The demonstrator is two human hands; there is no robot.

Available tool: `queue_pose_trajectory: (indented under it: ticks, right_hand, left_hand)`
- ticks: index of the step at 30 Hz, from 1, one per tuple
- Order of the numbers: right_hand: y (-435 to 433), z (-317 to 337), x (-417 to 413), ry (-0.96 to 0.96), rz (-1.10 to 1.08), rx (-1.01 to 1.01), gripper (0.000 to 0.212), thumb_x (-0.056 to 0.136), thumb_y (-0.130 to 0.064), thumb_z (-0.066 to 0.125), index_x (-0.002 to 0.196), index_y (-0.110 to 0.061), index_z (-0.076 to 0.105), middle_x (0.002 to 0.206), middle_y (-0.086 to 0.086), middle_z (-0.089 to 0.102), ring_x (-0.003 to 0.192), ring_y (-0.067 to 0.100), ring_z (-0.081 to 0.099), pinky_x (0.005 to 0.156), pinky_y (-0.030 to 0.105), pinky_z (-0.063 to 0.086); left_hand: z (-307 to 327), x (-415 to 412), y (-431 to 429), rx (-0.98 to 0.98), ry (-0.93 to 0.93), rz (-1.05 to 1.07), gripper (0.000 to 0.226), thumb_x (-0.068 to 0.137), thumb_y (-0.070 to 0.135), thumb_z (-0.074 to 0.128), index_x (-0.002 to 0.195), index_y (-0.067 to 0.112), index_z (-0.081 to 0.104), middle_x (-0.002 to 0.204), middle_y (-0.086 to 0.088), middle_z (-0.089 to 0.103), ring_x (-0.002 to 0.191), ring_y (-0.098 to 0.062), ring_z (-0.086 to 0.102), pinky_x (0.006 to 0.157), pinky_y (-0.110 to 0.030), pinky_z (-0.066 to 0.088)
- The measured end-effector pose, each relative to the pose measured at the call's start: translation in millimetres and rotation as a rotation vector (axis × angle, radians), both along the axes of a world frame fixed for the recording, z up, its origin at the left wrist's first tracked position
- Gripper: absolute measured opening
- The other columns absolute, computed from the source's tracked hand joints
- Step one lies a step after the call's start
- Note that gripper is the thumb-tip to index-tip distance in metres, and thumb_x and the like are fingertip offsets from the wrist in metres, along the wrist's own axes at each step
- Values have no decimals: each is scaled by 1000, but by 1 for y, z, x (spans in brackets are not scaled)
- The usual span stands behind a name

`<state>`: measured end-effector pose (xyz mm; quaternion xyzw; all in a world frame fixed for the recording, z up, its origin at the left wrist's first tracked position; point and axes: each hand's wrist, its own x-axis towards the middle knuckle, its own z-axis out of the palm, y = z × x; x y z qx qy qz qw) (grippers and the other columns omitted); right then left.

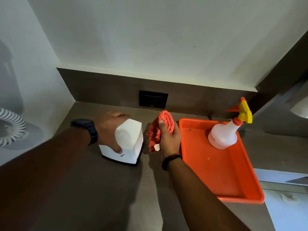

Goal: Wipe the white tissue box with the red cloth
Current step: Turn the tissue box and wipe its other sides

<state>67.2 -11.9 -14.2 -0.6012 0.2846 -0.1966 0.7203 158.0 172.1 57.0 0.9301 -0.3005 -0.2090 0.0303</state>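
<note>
Centre of the frame, there's the white tissue box [129, 142], standing on its dark base on the brown counter [116, 189], and the left hand [109, 130] is clamped over its far side, thumb pressed down the near face, steadying it. Just to its right, the right hand [168, 139] has the red cloth [164, 124] bunched in a closed fist, a fold poking up above the fingers and a loose tail with a small white tag hanging below. The cloth sits close beside the box, and I can't tell whether it's touching the side or just short of it. No streaks or damp patches show on the box, so by my reckoning the wiping is barely begun, if at all: every face is left to do. Further right, an orange tray [225, 180] carries a white spray bottle [224, 134] with a yellow trigger. A dark wall socket [153, 99] sits behind, and a coiled white cord [11, 125] hangs at the left edge.
</note>
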Motion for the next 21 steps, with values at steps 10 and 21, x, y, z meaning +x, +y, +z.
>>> queue_pose_trajectory:
  ticks: [10,21]
  right_hand:
    - [6,7,-10,-5,-18,50,25,92,-26,66,117,-27,63,117,-3,70,104,5,66,87,19,51]
    - [84,-30,-29,154,298,62,32,94,-50,50,125,-57,43,129,-24,54,118,-2,53,97,16,46]
  left_hand:
    - [-30,-45,-11,-199,-309,700,149,15,95,55,138,17,26,143,-17,36,129,-40,34,106,-56,28]
    - [-28,7,8,129,-153,-100,152,19,82,62,142,24,-7,152,-3,17,139,-26,15,114,-45,23]
